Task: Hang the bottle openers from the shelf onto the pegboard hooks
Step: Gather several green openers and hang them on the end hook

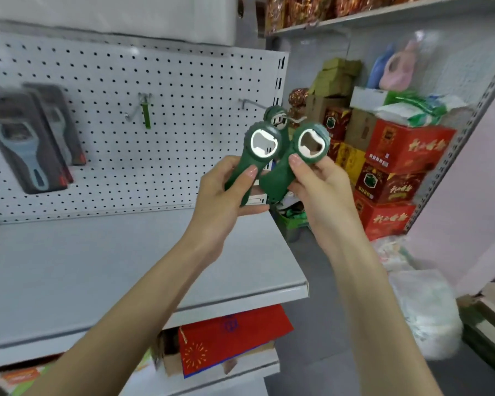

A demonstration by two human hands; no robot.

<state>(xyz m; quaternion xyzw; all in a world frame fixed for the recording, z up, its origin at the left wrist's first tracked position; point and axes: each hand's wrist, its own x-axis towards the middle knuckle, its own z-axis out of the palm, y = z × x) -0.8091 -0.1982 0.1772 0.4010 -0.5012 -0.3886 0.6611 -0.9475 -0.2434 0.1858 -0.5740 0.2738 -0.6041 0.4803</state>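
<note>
The white pegboard (183, 90) rises behind the grey shelf (97, 267). Near its right edge, the left hand (220, 192) grips the first green opener (240, 167). Just beside it, the right hand (320, 192) grips the second green opener (277, 175).

I hold green opener (247, 160) & 2nd opener (277, 175) side by side, ring ends up; 3rd opener (272, 112) on hook (249, 103).

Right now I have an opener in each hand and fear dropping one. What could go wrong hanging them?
Both hands are full: the left hand grips the left opener, the right hand the right opener, so nothing steadies a hook. The near hook seems to carry a hung opener; sliding another on could knock it off.
</note>
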